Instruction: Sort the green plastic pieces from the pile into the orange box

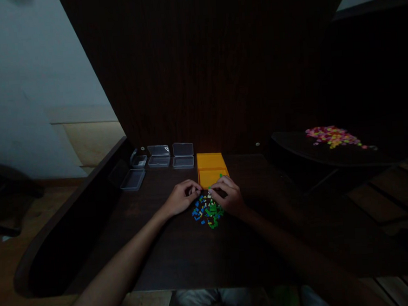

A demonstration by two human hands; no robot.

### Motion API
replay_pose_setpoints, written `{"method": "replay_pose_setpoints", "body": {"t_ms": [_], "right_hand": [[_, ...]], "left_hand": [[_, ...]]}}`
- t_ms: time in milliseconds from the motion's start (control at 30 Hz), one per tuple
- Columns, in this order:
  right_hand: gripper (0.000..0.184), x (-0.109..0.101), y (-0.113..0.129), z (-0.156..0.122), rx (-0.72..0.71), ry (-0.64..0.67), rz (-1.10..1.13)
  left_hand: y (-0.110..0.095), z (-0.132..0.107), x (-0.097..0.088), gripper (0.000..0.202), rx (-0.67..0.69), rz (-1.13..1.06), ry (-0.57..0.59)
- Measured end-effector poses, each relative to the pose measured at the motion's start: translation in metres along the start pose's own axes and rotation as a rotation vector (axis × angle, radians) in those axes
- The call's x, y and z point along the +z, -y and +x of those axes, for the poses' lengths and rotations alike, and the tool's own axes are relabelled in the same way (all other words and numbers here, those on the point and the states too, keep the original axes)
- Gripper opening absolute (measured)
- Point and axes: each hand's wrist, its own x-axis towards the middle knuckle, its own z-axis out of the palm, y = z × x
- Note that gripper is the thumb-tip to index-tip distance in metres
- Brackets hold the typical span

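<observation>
the left hand [182, 197] and right hand [230, 195] rest on the desk [183, 257], knuckles up, bare forearms angling in from the near corners. the fingers of both curl inward, so the fingertips nearly meet over the far edge of a heap of bricks [208, 212]. the hands are close together but do not touch. each has thumb and forefinger drawn in tight, yet the light is too dim to tell whether either one grips a brick.

the bricks are tiny, hard-edged plastic pieces, blocky in shape, in blue, green, white and a little yellow. they lie loose in a low, ragged heap between the two wrists, near the middle of the desk.

just behind the fingertips stands a box [210, 167], orange, matte and rectangular, with a shallow raised rim. a green speck shows at its near right corner, beside the right hand.

left of the box, along the back of the desk, lie four cases [183, 155] of clear, glossy plastic, flat and rectangular with rounded corners. two sit side by side, a smaller one lies further left, and one lies nearer, apart from the row.

the desk is dark, smooth wood with a curved raised lip on its left side. behind it rises a panel [219, 77] of dark wood with fine vertical grain.

at right, well apart, a dark table [312, 154] with a rounded edge carries a flat scatter of beads [332, 136] in pink, yellow and orange.
</observation>
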Motion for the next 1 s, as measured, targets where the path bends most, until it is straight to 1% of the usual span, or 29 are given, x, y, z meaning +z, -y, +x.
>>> {"method": "replay_pose_setpoints", "body": {"t_ms": [100, 267, 400, 500, 700, 900, 1000], "right_hand": [[0.014, -0.003, -0.006, 0.002, 0.01, -0.013, -0.052], [0.016, -0.005, -0.023, 0.007, 0.013, -0.042, -0.167], [0.014, -0.007, -0.035, 0.011, 0.084, -0.048, -0.202], [0.013, -0.008, -0.04, 0.011, 0.099, -0.046, -0.2], [0.011, -0.008, -0.044, 0.009, 0.097, 0.0, -0.235], [0.011, -0.007, -0.05, 0.008, 0.16, -0.032, -0.249], [0.009, -0.006, -0.052, 0.008, 0.166, -0.032, -0.254]], "left_hand": [[0.001, -0.002, -0.004, 0.013, 0.065, 0.117, 0.068], [0.001, -0.003, -0.001, 0.013, 0.124, 0.156, 0.099], [0.001, -0.004, 0.002, 0.012, 0.114, 0.18, 0.138], [0.002, -0.004, 0.002, 0.012, 0.105, 0.2, 0.149], [0.005, -0.002, 0.0, 0.012, 0.094, 0.198, 0.163], [0.005, -0.003, 0.0, 0.012, 0.096, 0.203, 0.169], [0.005, -0.003, 0.0, 0.011, 0.1, 0.203, 0.166]]}}
